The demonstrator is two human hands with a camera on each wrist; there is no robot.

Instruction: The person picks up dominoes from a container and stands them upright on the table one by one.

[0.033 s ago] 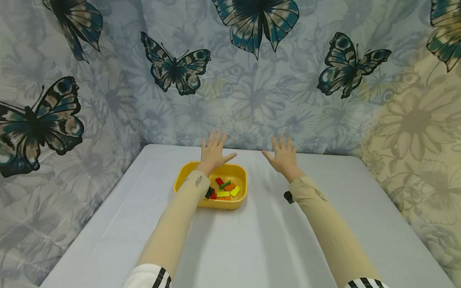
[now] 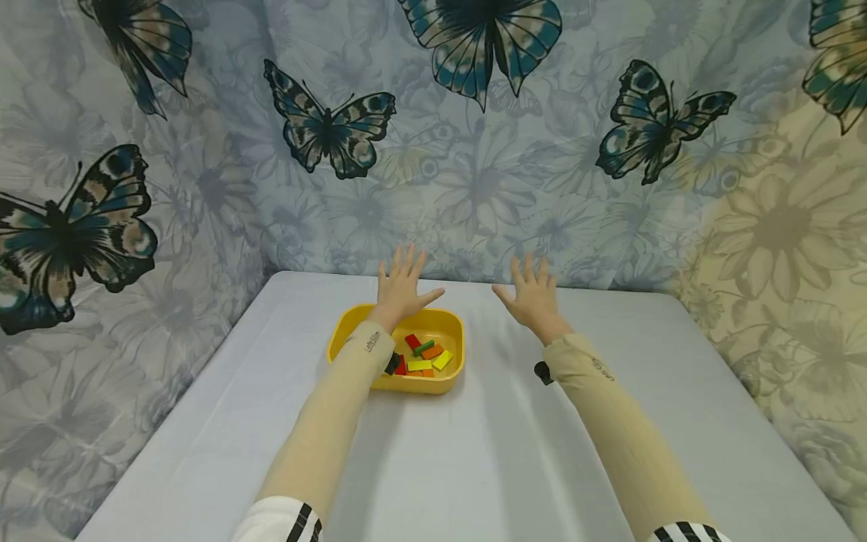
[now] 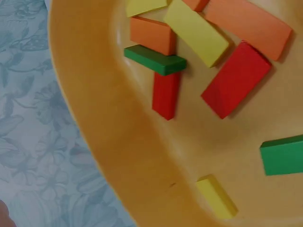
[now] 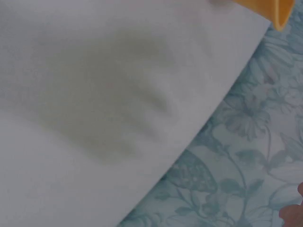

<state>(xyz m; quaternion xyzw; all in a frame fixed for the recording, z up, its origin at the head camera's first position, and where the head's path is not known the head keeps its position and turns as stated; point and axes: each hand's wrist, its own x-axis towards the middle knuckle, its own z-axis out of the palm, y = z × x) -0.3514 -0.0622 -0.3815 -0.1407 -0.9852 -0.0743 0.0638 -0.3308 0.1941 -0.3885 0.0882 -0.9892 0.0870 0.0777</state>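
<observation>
Over yellow tray (image 2: 423, 385) — sleeve (image 2: 318, 433) hiding some blocks (image 3: 283, 156); left hand (image 2: 400, 290), right hand (image 2: 535, 301) — spread wide.

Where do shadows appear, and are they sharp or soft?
Right wrist view: one soft shadow with finger-like streaks on the table; head view: faint, soft bands on it between the sleeves; left wrist view: narrow, soft shadow beside the wider red block.

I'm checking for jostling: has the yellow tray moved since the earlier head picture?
No: in that view, the yellow tray keeps its place on the white table.
</observation>
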